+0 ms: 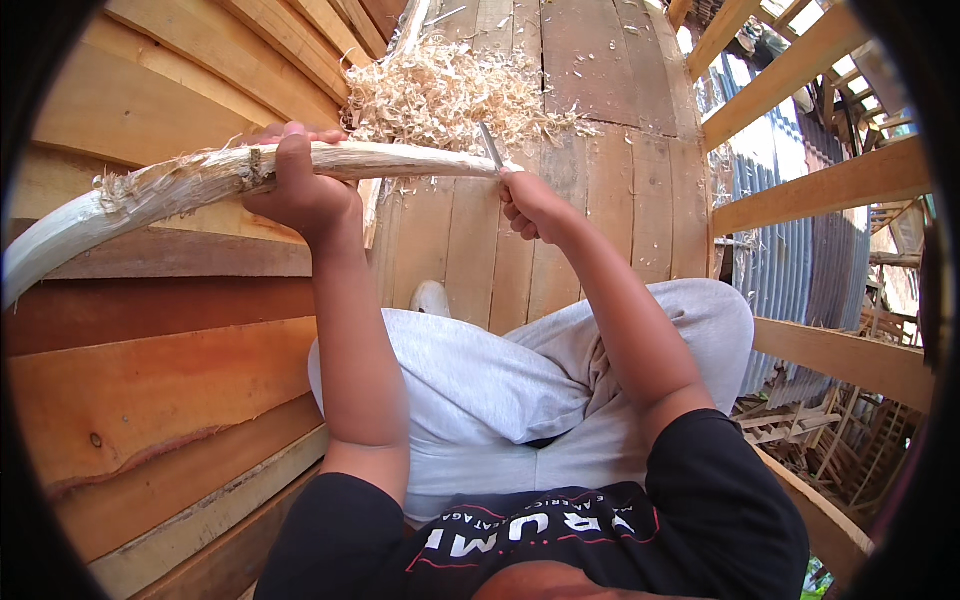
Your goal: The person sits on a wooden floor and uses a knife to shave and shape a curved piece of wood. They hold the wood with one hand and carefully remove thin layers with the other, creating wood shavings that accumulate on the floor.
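Observation:
A long, curved wooden pole (400, 160), mostly stripped of bark, runs from the left edge to the middle of the view. Ragged fibres and darker bark patches mark its thicker left part. My left hand (300, 190) is closed around the pole, thumb on top. At the pole's thinner right end, my right hand (533, 205) is closed on a knife (490, 146). The handle is hidden in my fist, and the narrow metal blade points up and away across the pole's tip.
Curly wood shavings (450, 92) are heaped on the plank floor (608, 205) beyond the pole. Stacked boards (170, 370) rise on my left. A wooden railing (820, 190) stands on my right, with corrugated metal sheets (790, 255) behind it. My bent legs (480, 375) are close below.

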Tool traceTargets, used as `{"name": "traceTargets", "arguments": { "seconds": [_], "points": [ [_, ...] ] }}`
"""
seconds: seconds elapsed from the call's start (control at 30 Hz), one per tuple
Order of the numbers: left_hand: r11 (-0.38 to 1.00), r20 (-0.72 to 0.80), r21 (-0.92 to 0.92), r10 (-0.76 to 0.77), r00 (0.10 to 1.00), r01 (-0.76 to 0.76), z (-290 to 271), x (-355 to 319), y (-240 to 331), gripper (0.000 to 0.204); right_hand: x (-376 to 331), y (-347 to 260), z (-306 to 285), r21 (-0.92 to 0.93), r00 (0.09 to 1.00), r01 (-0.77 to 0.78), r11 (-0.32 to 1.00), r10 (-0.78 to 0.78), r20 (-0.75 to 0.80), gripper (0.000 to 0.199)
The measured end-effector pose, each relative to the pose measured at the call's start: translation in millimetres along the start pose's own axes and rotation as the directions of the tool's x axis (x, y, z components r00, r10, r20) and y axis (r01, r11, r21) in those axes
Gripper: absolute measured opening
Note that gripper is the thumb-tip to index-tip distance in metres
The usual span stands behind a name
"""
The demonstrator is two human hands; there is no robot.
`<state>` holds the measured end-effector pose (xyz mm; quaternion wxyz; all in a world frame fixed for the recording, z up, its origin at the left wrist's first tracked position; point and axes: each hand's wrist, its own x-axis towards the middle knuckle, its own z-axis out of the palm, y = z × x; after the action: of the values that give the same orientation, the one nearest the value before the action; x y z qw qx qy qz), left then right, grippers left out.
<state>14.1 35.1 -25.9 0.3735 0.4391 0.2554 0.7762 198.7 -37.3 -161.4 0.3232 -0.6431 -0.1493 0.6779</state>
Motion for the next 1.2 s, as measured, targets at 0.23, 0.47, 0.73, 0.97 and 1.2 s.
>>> {"name": "traceTargets", "arguments": {
  "seconds": [0.23,0.47,0.73,0.97,1.2],
  "points": [
    [1.000,0.023,-0.021,0.007,1.000,-0.007,-2.6,-1.1,-2.0,0.018,-11.4,-2.2,6.1,0.011,0.999,0.028,1.000,-0.028,0.034,0.038],
    [0.999,0.051,-0.035,0.022,0.998,-0.020,-2.8,-2.5,-1.1,0.021,-49.3,-24.6,32.2,0.005,0.972,0.135,0.991,-0.133,0.193,0.037],
    [0.999,0.043,-0.034,-0.017,0.999,0.018,-5.0,-2.6,0.4,0.019,-73.1,-34.6,48.3,-0.085,0.994,0.110,0.990,-0.108,0.031,0.038],
    [0.998,0.049,-0.055,-0.014,0.999,0.016,-6.0,-0.4,-1.1,0.021,-63.2,-30.3,38.9,0.021,0.972,0.114,0.993,-0.116,0.205,0.039],
    [1.000,0.091,-0.019,-0.009,0.996,0.010,1.9,-7.2,3.7,0.020,-67.7,-35.6,38.2,-0.028,0.990,0.087,0.996,-0.084,0.110,0.052]
  ]
}}
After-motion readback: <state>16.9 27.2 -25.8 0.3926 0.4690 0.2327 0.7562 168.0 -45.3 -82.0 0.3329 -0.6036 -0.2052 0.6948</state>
